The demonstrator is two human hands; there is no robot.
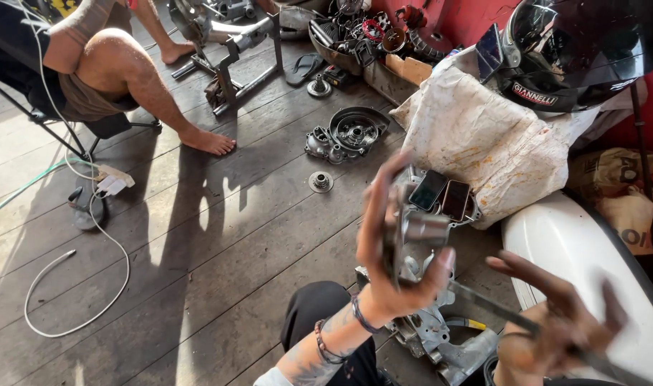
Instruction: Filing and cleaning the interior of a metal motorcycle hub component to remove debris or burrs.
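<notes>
Centre-right of the frame: left hand (394,246) clenched around a grey metal engine casting (416,239), held up off the floor, long axis running near-vertical, top end pointing to the upper edge of the frame. Lower right: right hand (555,322) closed on a thin dark tool (494,309), long axis slanting from lower right up-left, tip reaching in at the casting's lower edge. Behind, two phones (441,193) lying on a crumpled sack (484,136), above another engine case (437,343) on the plank floor (219,257).
</notes>
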